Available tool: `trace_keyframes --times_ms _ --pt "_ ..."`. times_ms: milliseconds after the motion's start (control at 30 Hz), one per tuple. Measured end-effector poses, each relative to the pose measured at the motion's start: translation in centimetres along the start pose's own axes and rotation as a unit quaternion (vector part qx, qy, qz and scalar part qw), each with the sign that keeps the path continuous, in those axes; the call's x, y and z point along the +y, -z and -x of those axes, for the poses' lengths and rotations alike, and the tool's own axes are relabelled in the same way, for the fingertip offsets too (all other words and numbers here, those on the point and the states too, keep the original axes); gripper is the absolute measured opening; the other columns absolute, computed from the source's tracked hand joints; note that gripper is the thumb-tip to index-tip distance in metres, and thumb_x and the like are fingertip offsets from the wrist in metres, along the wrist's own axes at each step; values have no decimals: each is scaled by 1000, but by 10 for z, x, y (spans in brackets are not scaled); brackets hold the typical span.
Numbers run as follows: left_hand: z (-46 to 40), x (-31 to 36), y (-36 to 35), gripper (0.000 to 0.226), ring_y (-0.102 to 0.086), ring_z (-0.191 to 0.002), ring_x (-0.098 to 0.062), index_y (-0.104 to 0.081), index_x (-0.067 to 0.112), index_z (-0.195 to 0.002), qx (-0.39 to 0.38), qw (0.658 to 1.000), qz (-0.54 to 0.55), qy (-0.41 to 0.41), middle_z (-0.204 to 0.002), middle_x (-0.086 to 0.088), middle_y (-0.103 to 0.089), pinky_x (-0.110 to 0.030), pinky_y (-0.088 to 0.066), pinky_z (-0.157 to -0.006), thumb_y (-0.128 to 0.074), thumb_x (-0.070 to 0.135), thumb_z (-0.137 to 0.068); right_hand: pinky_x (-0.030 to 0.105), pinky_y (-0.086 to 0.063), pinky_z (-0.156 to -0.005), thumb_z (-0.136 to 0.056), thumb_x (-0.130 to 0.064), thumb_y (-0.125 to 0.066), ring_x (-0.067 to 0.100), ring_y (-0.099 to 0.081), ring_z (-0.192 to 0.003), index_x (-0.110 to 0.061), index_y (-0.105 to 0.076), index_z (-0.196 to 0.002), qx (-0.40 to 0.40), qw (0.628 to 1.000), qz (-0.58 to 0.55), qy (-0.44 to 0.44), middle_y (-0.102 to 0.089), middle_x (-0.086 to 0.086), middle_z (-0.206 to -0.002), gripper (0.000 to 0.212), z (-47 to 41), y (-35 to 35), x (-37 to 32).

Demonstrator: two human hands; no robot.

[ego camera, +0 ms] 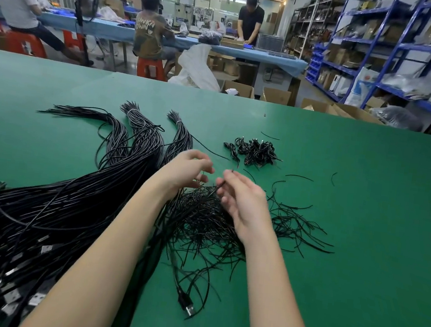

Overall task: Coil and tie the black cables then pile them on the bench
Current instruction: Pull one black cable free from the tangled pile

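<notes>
Two bare forearms reach in from the bottom edge over the green bench (pixel 342 179). Beneath and between them lies a loose tangle of thin black ties (pixel 201 221), spreading rightward on the mat, with one USB-ended cable (pixel 186 303) trailing toward the camera. Above that tangle the right hand (pixel 242 202) has its fingers loosely bent and pinches a thin black strand near the fingertips. Just beside it, the left hand (pixel 189 169) hovers with fingers curled toward the thumb; motion blur makes it impossible to tell whether it grips anything. To the left, a large heap of long black cables (pixel 40 209) fans across the bench, their metal plugs nearest the camera and three banded ends pointing away. Farther out, well apart from the hands, sits a small pile of coiled cables (pixel 256 152). A few stray ties lie scattered to the right. Beyond the bench, three people work at a blue table (pixel 276 58), and blue shelving (pixel 386 48) stands at right.
</notes>
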State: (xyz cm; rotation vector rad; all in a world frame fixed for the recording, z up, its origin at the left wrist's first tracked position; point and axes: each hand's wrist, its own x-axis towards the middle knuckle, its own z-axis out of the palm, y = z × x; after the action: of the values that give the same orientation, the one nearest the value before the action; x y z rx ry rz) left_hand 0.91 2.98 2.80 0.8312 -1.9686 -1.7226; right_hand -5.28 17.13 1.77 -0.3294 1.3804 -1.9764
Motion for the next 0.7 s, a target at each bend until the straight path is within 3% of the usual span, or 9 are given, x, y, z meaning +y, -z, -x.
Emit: trace_keyframes --times_ms 133,233,367,433,500,567,600,633,700 --pt "8 2 -1 37 -52 -63 -9 -64 17 -103 -238 968 -83 12 -89 4 -71 -19 -38 -55 -49 51 -101 16 -52 -51 -98 -8 -66 5 -64 -56 -4 -59 -127 69 989 -128 33 -75 2 -73 30 -2 10 -7" --pt "15 3 -4 34 -49 -62 -9 -66 18 -102 -355 930 -95 -15 -91 1 -72 -20 -34 -56 -47 47 -103 16 -53 -52 -101 -6 -61 5 -66 -57 -1 -64 -115 73 988 -131 46 -74 6 -83 15 -2 16 -13" --pt "18 9 -8 24 -48 -58 -8 -64 17 -86 -328 944 2 -31 -76 1 -65 -15 -35 -50 -50 24 -105 17 -57 -63 -100 2 -56 6 -73 -70 -16 -67 -113 57 989 44 131 -71 5 -110 25 -2 26 -15" --pt "17 10 -9 21 -47 -59 -8 -62 16 -87 -306 951 23 -28 -72 4 -61 -13 -37 -48 -51 21 -104 14 -55 -73 -97 -2 -60 1 -72 -89 -37 -65 -121 46 942 245 225 -62 -9 -129 43 -1 33 -16" --pt "17 11 -10 19 -49 -59 -8 -64 16 -89 -296 954 40 -30 -68 7 -58 -12 -34 -47 -54 23 -103 13 -51 -87 -93 -11 -68 -5 -61 -110 -48 -67 -120 13 878 383 287 -56 -21 -135 45 -1 37 -16" --pt "16 11 -9 19 -49 -56 -5 -71 15 -91 -302 948 98 -19 -70 8 -59 -13 -34 -47 -58 26 -100 21 -50 -92 -91 -29 -74 -8 -59 -109 -50 -74 -101 20 864 411 289 -68 -29 -118 24 -2 40 -16" --pt "16 12 -8 18 -49 -56 -4 -75 16 -92 -308 940 145 -8 -73 8 -62 -13 -36 -47 -61 27 -96 23 -50 -86 -89 -39 -74 -7 -62 -96 -50 -76 -90 44 875 396 274 -73 -29 -103 11 -2 41 -17" --pt "16 13 -6 18 -51 -57 -4 -78 17 -96 -313 930 193 -5 -79 7 -66 -12 -39 -47 -63 28 -93 22 -50 -76 -89 -48 -73 -3 -61 -78 -48 -77 -82 71 883 382 263 -74 -26 -88 8 -2 44 -18" --pt "15 12 -3 20 -58 -66 -4 -78 22 -104 -299 922 244 -25 -96 6 -73 -13 -44 -51 -67 24 -89 14 -43 -60 -90 -58 -67 3 -53 -55 -44 -77 -73 107 887 364 263 -73 -17 -68 24 -3 50 -20"
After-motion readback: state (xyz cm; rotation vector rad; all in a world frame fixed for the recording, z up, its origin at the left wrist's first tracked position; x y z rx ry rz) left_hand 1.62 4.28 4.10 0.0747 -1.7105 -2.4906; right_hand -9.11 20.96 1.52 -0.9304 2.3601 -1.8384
